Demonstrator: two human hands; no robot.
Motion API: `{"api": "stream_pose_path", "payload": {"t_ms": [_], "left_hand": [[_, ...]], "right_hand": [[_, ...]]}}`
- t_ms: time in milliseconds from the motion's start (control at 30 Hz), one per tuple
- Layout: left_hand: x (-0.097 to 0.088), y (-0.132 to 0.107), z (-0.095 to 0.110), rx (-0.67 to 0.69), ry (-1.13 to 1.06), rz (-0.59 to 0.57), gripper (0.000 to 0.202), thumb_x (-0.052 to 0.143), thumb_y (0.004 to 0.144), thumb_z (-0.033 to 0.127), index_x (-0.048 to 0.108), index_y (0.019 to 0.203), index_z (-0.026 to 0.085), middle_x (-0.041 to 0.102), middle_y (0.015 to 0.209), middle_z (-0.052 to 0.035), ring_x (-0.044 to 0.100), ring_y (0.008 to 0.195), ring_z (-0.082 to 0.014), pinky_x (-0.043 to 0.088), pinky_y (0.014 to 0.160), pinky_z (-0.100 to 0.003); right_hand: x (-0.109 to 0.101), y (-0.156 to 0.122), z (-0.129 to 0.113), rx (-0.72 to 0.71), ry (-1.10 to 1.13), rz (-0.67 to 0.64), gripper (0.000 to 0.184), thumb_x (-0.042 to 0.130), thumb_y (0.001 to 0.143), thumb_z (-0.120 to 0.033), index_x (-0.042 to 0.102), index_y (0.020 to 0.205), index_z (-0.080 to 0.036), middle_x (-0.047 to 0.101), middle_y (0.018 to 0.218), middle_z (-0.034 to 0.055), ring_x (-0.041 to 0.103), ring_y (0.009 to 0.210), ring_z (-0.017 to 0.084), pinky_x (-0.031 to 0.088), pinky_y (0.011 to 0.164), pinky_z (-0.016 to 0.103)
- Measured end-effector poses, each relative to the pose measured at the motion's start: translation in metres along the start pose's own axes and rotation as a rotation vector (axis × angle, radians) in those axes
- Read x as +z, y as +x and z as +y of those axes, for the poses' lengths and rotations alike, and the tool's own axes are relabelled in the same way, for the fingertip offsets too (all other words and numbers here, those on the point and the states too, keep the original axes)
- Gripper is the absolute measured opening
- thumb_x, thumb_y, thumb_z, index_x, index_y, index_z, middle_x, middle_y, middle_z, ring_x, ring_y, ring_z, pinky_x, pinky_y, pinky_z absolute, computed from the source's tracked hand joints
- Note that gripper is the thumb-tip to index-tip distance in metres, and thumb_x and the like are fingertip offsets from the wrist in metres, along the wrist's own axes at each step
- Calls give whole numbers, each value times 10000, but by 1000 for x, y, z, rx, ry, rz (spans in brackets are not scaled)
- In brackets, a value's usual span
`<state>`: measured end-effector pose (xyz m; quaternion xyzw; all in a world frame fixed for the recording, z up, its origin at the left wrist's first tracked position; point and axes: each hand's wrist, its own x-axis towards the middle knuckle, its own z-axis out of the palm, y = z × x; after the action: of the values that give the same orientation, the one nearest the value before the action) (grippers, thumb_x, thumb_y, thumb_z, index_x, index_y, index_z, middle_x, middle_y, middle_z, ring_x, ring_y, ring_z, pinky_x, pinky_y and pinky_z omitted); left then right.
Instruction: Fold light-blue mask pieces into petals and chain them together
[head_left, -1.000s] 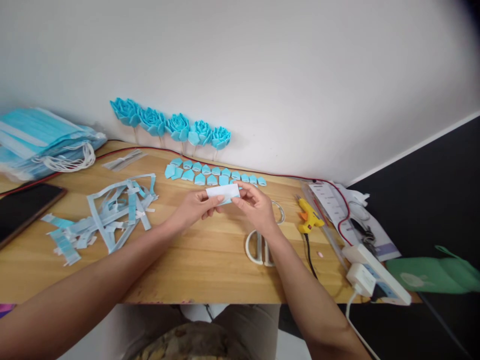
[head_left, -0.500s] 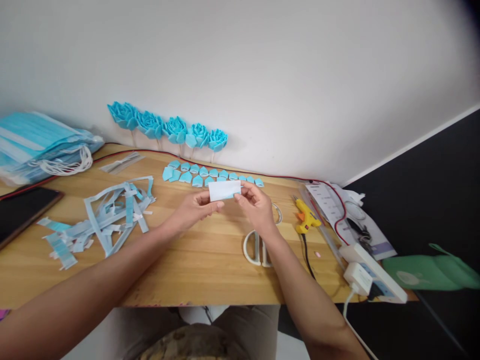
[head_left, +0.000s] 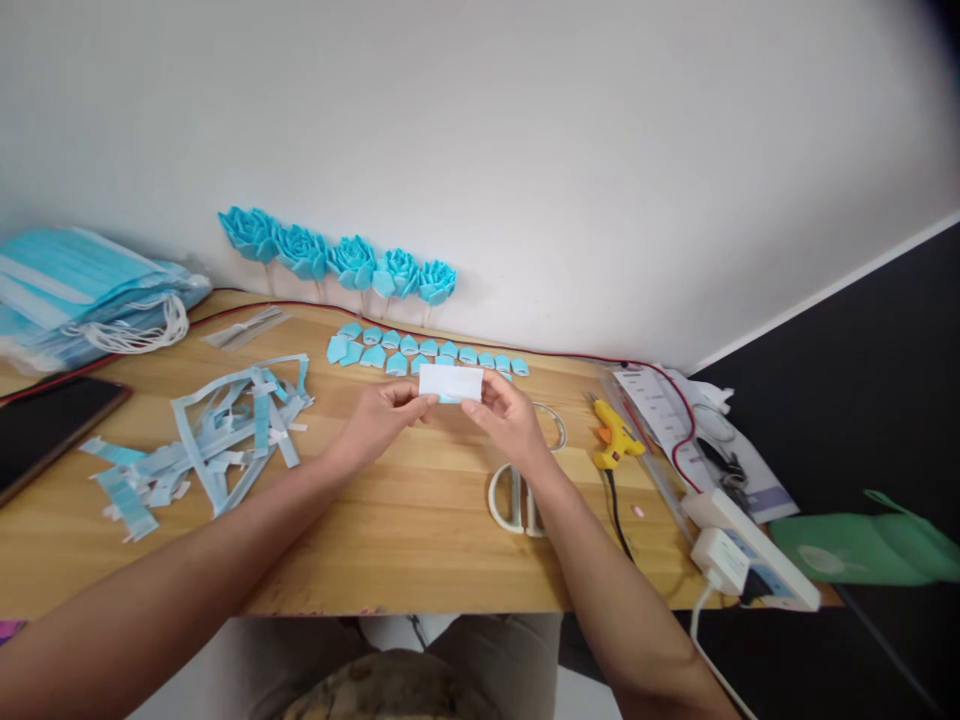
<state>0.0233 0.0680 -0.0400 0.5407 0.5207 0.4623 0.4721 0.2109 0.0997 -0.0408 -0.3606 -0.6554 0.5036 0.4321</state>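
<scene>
Thumb of the right hand (head_left: pixel 514 418) has slid down to the lower edge of the pale strip (head_left: pixel 451 382), held above the surface (head_left: pixel 375 560). Its fingers and those of the left hand (head_left: pixel 377 416) pinch opposite ends. Likely mid-fold; next calls for an even crease.

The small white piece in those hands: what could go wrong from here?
The white piece, pinched by the left hand and right hand, might slip or crease. Either hand could knock the folded blue pieces just beyond out of line. The yellow glue gun beside the right hand might burn, if hot.
</scene>
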Motion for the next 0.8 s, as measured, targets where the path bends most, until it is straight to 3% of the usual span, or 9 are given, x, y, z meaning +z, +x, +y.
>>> {"api": "stream_pose_path", "payload": {"t_ms": [100, 267, 500, 700, 800], "left_hand": [[0, 0, -2, 25, 5, -12, 346, 620, 723, 449, 545, 550, 159, 439, 541, 40, 341, 530, -89, 261, 531, -237], [0, 1, -8, 59, 9, 1, 343, 601, 751, 441, 543, 565, 158, 463, 548, 30, 381, 547, -99, 280, 543, -236], [-3, 0, -5, 83, 4, 28, 333, 600, 775, 416, 550, 574, 155, 445, 553, 34, 358, 549, -93, 267, 542, -236], [-4, -1, -1, 76, -76, 127, 295, 633, 761, 409, 587, 625, 152, 474, 573, 31, 353, 541, -87, 257, 523, -233], [-2, 0, -3, 55, -192, 136, 283, 659, 754, 417, 604, 668, 153, 524, 601, 22, 403, 548, -89, 305, 532, -227]], "right_hand": [[-1, 0, 1, 9, -98, 33, 416, 684, 759, -383, 618, 1129, -204, 682, 992, 38, 626, 897, 169, 501, 804, 282], [-4, 1, 3, -40, -263, 101, 249, 646, 783, -388, 674, 917, -180, 583, 718, -16, 507, 647, 112, 424, 616, 221], [-4, -1, 0, -44, -315, 126, 223, 638, 789, -393, 661, 786, -171, 457, 633, -35, 407, 578, 88, 346, 537, 206], [0, -2, 3, -7, -285, 70, 301, 661, 770, -364, 693, 1018, -196, 554, 694, -20, 478, 614, 106, 393, 580, 220], [4, -3, 7, 7, -279, 40, 320, 661, 769, -371, 689, 1041, -205, 605, 734, -7, 510, 628, 119, 420, 595, 230]]}}
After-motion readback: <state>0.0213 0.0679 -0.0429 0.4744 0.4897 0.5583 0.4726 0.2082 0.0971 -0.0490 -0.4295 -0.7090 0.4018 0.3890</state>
